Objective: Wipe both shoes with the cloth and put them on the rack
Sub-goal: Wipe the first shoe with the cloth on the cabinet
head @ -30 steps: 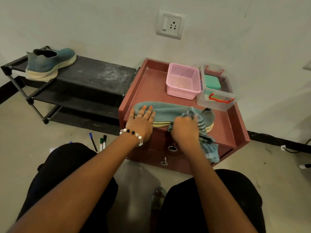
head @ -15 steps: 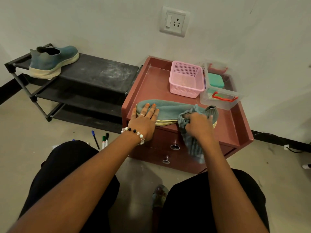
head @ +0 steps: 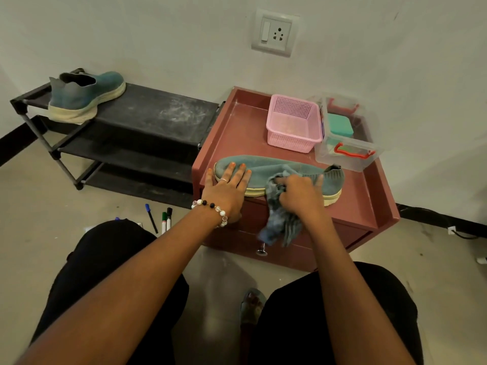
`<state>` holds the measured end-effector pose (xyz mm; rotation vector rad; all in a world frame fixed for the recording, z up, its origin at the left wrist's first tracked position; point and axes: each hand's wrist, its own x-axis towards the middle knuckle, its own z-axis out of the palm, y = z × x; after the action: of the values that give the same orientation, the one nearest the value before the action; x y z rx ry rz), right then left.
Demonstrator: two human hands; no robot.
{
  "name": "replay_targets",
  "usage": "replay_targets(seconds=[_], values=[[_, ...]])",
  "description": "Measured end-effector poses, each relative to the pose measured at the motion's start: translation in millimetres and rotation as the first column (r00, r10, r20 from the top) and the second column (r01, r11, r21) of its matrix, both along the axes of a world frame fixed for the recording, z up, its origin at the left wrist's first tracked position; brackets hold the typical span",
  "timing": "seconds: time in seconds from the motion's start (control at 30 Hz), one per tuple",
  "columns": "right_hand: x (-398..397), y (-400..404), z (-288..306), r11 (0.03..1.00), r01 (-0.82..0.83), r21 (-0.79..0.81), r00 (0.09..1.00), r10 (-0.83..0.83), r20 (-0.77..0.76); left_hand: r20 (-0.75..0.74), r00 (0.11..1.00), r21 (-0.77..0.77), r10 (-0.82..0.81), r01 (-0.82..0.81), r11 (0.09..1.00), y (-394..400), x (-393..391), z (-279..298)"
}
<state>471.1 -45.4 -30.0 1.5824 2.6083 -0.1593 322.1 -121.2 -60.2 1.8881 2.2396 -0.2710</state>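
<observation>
- I'm seeing the left hand (head: 226,191) lying flat, pressing the shoe (head: 279,172)'s toe; the right hand (head: 300,193) is gripping the cloth (head: 279,219) against it.
- Pink basket (head: 292,123) is sitting at the shoe's 12 o'clock, clear box (head: 345,133) at 1, on the red cabinet (head: 237,133).
- Second shoe (head: 84,96) is resting on the rack (head: 147,111) at 10 o'clock.

Teal knit shoe (head: 279,171) with cream sole, lying lengthwise along the front edge of the red cabinet top (head: 237,138), toe to the left. Grey-blue striped cloth (head: 280,219), bunched against the shoe's near side, its loose end hanging over the cabinet front. Second matching shoe (head: 84,97), upright on the top shelf of the black rack (head: 158,114) left of the cabinet, at the rack's far-left end.
</observation>
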Motion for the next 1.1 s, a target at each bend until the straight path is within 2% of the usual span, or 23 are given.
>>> replay_targets(seconds=[0.1, 0.2, 0.27, 0.33, 0.4, 0.47, 0.5, 0.53, 0.57, 0.63, 0.7, 0.73, 0.77, 0.8, 0.83, 0.87, 0.9, 0.97, 1.1], values=[[-2, -8, 4, 0.980, 0.134, 0.150, 0.988, -0.144, 0.061, 0.013, 1.000, 0.006, -0.003, 0.003, 1.000, 0, -1, 2], [-27, -23, -1, 0.984, 0.022, 0.177, 0.988, -0.048, 0.144, 0.034, 0.999, 0.002, 0.001, -0.002, 1.000, -1, 1, 2], [-39, -24, -3, 0.986, -0.089, 0.141, 0.990, 0.072, 0.125, 0.041, 0.999, 0.004, 0.005, -0.005, 1.000, -1, 1, 2], [-43, -24, -4, 0.980, -0.188, 0.060, 0.982, 0.187, 0.035, 0.047, 0.999, -0.005, 0.008, -0.007, 1.000, -1, 2, 3], [-39, -22, -5, 0.968, -0.249, -0.037, 0.962, 0.243, -0.121, 0.048, 0.999, -0.023, 0.010, -0.009, 1.000, 0, 1, 4], [-28, -16, -2, 0.958, -0.263, -0.117, 0.923, 0.215, -0.318, 0.046, 0.999, -0.036, 0.004, -0.002, 0.999, 0, 0, 5], [-22, -13, 1, 0.957, -0.239, -0.165, 0.884, 0.144, -0.444, 0.058, 0.998, -0.047, -0.004, 0.006, 0.999, 0, 0, 7], [-16, -9, 6, 0.951, -0.202, -0.234, 0.817, 0.032, -0.576, 0.076, 0.997, -0.063, -0.015, 0.020, 0.998, 0, -1, 11], [-10, -6, 11, 0.936, -0.162, -0.314, 0.712, -0.109, -0.693, 0.105, 0.994, -0.076, -0.024, 0.032, 0.997, 1, -3, 15], [2, 4, 20, 0.871, -0.094, -0.482, 0.382, -0.416, -0.825, 0.201, 0.979, -0.045, -0.028, 0.038, 0.998, 1, -8, 29], [12, 11, 29, 0.766, -0.166, -0.621, 0.012, -0.628, -0.778, 0.346, 0.936, 0.145, -0.058, 0.007, 0.989, 2, -14, 44], [16, 12, 34, 0.716, -0.264, -0.646, -0.145, -0.692, -0.707, 0.451, 0.889, 0.253, -0.074, -0.048, 0.966, 2, -15, 52], [19, 13, 38, 0.679, -0.372, -0.633, -0.263, -0.731, -0.630, 0.596, 0.799, 0.322, -0.080, -0.147, 0.935, 1, -13, 59], [21, 12, 43, 0.650, -0.476, -0.593, -0.343, -0.758, -0.556, 0.764, 0.640, 0.323, -0.080, -0.272, 0.907, -1, -10, 65], [21, 8, 47, 0.632, -0.552, -0.544, -0.384, -0.772, -0.507, 0.899, 0.433, 0.250, -0.071, -0.372, 0.894, -3, -5, 71], [20, 5, 48, 0.623, -0.603, -0.498, -0.400, -0.777, -0.486, 0.973, 0.225, 0.139, -0.047, -0.412, 0.901, -6, 1, 76], [17, 2, 50, 0.617, -0.636, -0.463, -0.393, -0.776, -0.494, 0.997, 0.080, 0.039, -0.008, -0.397, 0.917, -8, 7, 78], [11, 0, 48, 0.621, -0.673, -0.402, -0.372, -0.754, -0.542, 0.997, -0.064, -0.063, 0.044, -0.339, 0.939, -9, 18, 76], [12, 8, 48, 0.690, -0.662, -0.294, -0.330, -0.619, -0.713, 0.974, -0.216, -0.154, 0.063, -0.435, 0.887, -6, 28, 73]])
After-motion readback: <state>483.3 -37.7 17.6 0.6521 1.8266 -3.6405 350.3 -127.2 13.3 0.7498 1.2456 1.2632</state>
